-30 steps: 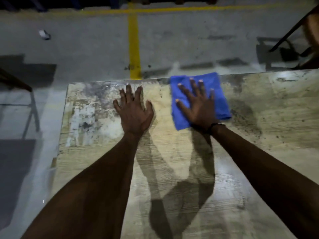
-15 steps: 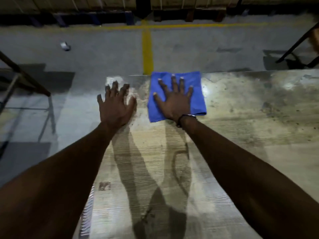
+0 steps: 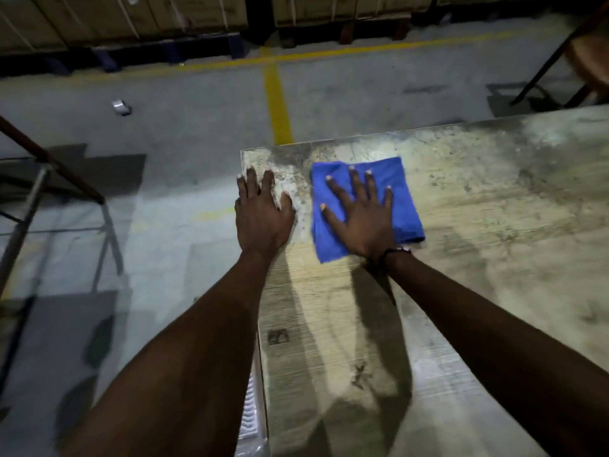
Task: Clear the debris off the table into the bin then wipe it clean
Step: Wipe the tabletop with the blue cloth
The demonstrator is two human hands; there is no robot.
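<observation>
- Right hand [image 3: 364, 219] laid palm-down on a folded blue cloth [image 3: 403, 206], fingers [image 3: 357, 186] straight and spread wide, thumb out toward the left edge of the cloth.
- Blue cloth flat on the worktop [image 3: 478, 258], near its far left corner, wrist end of the hand reaching just past the near edge of the cloth.
- Dark band [image 3: 400, 251] around the right wrist.
- Left hand [image 3: 262, 212] palm-down on the bare worktop, right at its left edge, just beside the cloth but not touching it.
- Left fingers [image 3: 252, 183] straight and held close together, tips near the far left corner; outermost side of the hand level with or slightly over the edge, hard to tell which.
- Pale, speckled, dusty patch [image 3: 290, 189] on the surface between the 2 hands and under the left fingertips.
- Worktop worn and stained, darker smudges toward the right side, shadows of both forearms falling across the near part.
- Small dark mark [image 3: 278, 336] on the surface near the left edge, below the left forearm.
- Grey concrete floor [image 3: 197, 127] beyond and left of the worktop, crossed by yellow painted lines [image 3: 278, 103].
- Small light scrap [image 3: 121, 107] lying on the floor, well apart from the worktop.
- Metal frame legs [image 3: 108, 222] standing at the left; dark angled legs [image 3: 540, 77] at the upper right.
- Wooden crates on pallets [image 3: 164, 14] along the far side.
</observation>
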